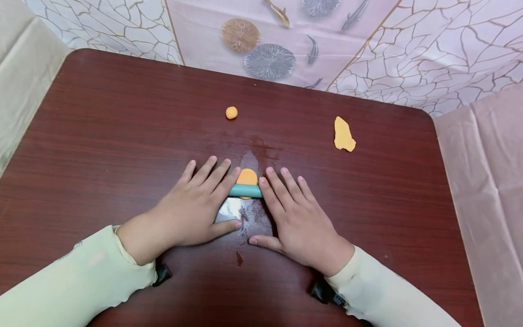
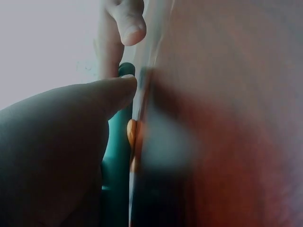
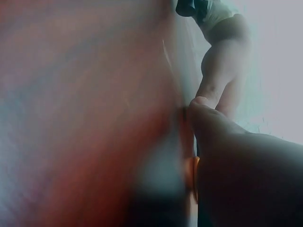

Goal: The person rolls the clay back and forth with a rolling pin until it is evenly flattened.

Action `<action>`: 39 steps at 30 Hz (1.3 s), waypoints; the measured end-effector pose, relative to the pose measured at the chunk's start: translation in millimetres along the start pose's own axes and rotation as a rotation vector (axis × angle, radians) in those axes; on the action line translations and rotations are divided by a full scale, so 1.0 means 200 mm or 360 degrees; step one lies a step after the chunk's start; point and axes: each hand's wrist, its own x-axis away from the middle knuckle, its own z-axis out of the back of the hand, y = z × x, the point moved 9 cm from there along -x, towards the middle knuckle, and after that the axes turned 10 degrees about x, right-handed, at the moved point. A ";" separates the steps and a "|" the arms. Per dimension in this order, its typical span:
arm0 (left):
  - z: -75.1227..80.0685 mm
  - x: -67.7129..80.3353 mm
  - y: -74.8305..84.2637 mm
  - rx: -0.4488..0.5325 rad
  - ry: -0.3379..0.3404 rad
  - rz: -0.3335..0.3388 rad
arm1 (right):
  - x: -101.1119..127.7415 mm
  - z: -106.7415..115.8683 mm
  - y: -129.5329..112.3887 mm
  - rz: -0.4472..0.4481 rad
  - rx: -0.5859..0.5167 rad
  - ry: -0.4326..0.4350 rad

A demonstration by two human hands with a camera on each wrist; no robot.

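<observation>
1. A small teal cylindrical roller (image 1: pixel 245 190) lies crosswise on a dark red-brown wooden table (image 1: pixel 102 136), near the middle, towards the near edge. It rests on top of a flattened orange piece of soft modelling dough (image 1: pixel 247 176), which shows mostly on the roller's far side.
2. The left hand (image 1: pixel 196 206) lies flat, palm down, fingers straight and slightly spread; its fingertips press on the roller's left end. The thumb points right along the table.
3. The right hand (image 1: pixel 292 213) mirrors it — flat, fingers extended, fingertips on the roller's right end, thumb pointing left. Neither hand curls round anything; both press from above.
4. The two hands sit close together with a narrow gap between them, wrists angled outward, pale yellow-green sleeves (image 1: pixel 73 281) reaching to the wrists.
5. The roller looks light, stiff and smooth, likely to slip sideways — pressing evenly at both ends seems the steady way to handle it. The dough looks soft and easily squashed, probably a little sticky.
6. Farther away lie a small orange dough ball (image 1: pixel 231 112) and, to the far right, a flat irregular orange dough scrap (image 1: pixel 344 135).
</observation>
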 end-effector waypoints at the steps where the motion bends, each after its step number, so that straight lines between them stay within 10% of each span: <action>1: 0.00 0.01 0.01 -0.0002 0.0003 -0.0003 | 0.01 0.00 -0.01 0.0001 0.0003 0.0004; 17: -0.05 0.15 0.07 -0.0023 0.0096 -0.0024 | 0.12 -0.01 -0.09 0.0019 0.0038 0.0030; 39: -0.05 0.13 0.08 -0.0108 0.0205 -0.0028 | 0.10 -0.01 -0.10 -0.0094 -0.0011 0.0032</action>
